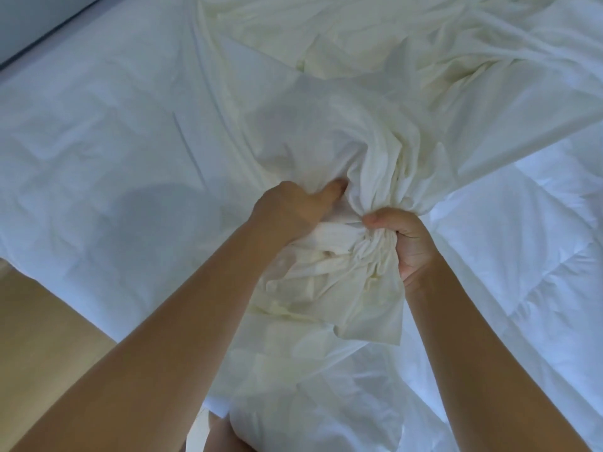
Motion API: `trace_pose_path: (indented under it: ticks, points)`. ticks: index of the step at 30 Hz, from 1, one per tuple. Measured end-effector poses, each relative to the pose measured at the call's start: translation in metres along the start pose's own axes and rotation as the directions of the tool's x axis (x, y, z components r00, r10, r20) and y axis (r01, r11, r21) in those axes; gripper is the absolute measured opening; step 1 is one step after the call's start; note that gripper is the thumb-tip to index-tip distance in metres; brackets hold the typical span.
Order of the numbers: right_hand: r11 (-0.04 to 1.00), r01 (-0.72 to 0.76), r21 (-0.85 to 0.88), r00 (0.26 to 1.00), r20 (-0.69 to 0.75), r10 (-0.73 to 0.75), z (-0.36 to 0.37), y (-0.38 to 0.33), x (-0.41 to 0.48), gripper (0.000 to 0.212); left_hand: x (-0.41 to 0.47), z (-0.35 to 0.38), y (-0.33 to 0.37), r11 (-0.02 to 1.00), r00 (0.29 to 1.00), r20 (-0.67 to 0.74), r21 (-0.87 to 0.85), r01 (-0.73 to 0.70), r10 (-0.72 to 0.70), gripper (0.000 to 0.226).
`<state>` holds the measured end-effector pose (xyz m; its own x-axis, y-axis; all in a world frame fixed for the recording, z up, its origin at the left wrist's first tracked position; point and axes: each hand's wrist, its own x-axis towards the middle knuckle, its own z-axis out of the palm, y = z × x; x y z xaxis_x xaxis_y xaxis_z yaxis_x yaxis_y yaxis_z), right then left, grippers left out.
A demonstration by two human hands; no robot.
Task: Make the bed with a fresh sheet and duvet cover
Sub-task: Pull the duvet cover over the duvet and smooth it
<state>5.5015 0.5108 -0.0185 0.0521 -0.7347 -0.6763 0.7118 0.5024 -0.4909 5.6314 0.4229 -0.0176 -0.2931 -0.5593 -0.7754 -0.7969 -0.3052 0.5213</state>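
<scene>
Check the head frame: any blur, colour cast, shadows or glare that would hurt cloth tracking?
Head view: soft throughout, weave unreadable; bluish cast on the flat white bed sheet, with a soft shadow on it beside the left hand; folds of the bunched cream duvet cover gripped by the right hand are legible; no glare.

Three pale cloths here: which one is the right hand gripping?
The cream duvet cover, bunched in the right hand; the sheet and quilted duvet are whiter and lie flat.
</scene>
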Motion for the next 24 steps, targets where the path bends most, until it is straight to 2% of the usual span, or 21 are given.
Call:
trace_pose_path:
  ticks: [2,4,8,11,14,16,18,21,24]
  points:
    - [0.998,-0.033,-0.045,0.999,-0.013,0.033,-0.002,-0.002,-0.002,0.065,0.007,-0.002,0.007,0.994,0.996,0.05,-0.082,-0.074,0.078,0.044]
    - [0.996,-0.034,-0.081,0.999,-0.028,0.032,-0.002,-0.004,-0.003,0.063,0.007,-0.005,0.017,0.967,0.984,0.007,-0.185,-0.174,0.179,0.023]
    - [0.996,-0.021,-0.082,0.998,0.05,0.025,0.004,-0.011,-0.009,0.062,-0.001,-0.016,0.036,0.852,0.925,-0.124,-0.36,-0.38,0.36,0.029]
    - [0.999,0.009,-0.04,0.998,0.057,-0.007,0.006,-0.015,-0.013,0.059,-0.006,-0.021,0.05,0.835,0.866,-0.139,-0.227,-0.501,0.481,0.024]
    - [0.998,0.009,-0.059,1.0,0.002,-0.009,0.005,-0.009,-0.009,0.062,-0.008,-0.038,0.058,0.855,0.831,-0.204,0.16,-0.494,0.518,0.028]
    - [0.985,-0.043,-0.165,0.999,-0.036,0.037,0.003,-0.007,-0.007,0.065,-0.009,-0.044,0.06,0.832,0.8,-0.246,0.265,-0.487,0.547,0.039]
    - [0.977,-0.063,-0.205,0.998,-0.041,0.055,0.001,-0.009,-0.008,0.066,-0.007,-0.035,0.061,0.815,0.776,-0.246,0.171,-0.554,0.58,0.042]
    - [0.995,0.001,-0.104,1.0,0.009,0.0,0.002,-0.011,-0.009,0.057,-0.001,0.002,0.053,0.763,0.772,-0.334,-0.19,-0.617,0.541,0.045]
    - [0.998,0.01,-0.064,1.0,-0.005,-0.011,-0.003,0.0,-0.008,0.05,0.009,0.032,0.027,0.8,0.809,-0.359,-0.223,-0.558,0.464,0.044]
